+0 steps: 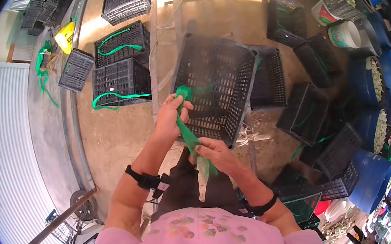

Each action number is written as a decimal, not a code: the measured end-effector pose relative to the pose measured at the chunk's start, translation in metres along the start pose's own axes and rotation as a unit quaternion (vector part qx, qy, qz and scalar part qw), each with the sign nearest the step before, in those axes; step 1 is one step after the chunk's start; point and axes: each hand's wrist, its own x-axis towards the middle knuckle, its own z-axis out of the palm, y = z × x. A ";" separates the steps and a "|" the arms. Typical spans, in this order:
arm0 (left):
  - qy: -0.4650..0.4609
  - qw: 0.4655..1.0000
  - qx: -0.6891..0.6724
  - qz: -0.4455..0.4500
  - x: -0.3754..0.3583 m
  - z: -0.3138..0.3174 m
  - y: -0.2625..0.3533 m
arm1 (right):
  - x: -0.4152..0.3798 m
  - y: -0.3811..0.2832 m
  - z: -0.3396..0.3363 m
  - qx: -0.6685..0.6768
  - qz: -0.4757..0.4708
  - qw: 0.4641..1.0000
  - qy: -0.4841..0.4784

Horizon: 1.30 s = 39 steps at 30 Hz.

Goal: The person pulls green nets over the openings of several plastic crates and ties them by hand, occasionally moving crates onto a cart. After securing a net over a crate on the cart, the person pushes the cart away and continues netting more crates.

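Observation:
A green strap (187, 134) runs between my two hands, above the near edge of a large black crate (250, 87). My left hand (170, 116) is closed on its upper end, where a bunched green loop sits at the crate's left side. Lower and to the right, my right hand (215, 152) pinches the wider part of the strap. Below that hand hangs a pale, frayed strip (202, 179) beside the strap's green end. The crate's open side faces me.
Black crates (122, 81) with green straps lie at the left, and others (302, 113) stand at the right. Blue barrels (369, 180) and white buckets (344, 34) line the right side. A rusty pole (62, 218) and a wheel are at the lower left.

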 end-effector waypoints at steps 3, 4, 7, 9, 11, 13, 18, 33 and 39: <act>0.023 0.993 0.060 0.096 0.009 0.001 -0.007 | -0.006 -0.008 -0.009 0.056 0.042 0.997 0.042; 0.036 0.995 0.086 0.034 -0.002 0.010 -0.003 | -0.005 -0.011 -0.013 0.120 0.032 0.988 0.089; -0.021 0.968 0.187 -0.166 -0.048 0.018 -0.010 | 0.000 -0.007 -0.033 0.216 -0.010 0.951 0.220; -0.106 0.948 0.225 -0.200 -0.077 0.026 -0.024 | 0.007 0.001 -0.046 0.159 -0.025 0.960 0.230; -0.166 0.934 0.261 -0.178 -0.088 0.030 -0.037 | 0.010 0.000 -0.047 0.124 -0.035 0.967 0.218; -0.203 0.927 0.294 -0.110 -0.085 0.023 -0.053 | 0.010 -0.002 -0.046 0.038 -0.009 0.979 0.201; -0.110 0.991 0.065 -0.047 -0.084 0.021 -0.057 | -0.004 0.000 -0.052 0.171 0.044 0.968 0.176; -0.053 0.986 0.116 0.105 -0.093 0.029 -0.092 | -0.058 0.008 -0.032 0.102 -0.032 0.952 0.286; -0.009 0.955 0.294 -0.033 -0.104 0.028 -0.095 | -0.056 0.012 -0.051 0.149 -0.124 0.948 0.254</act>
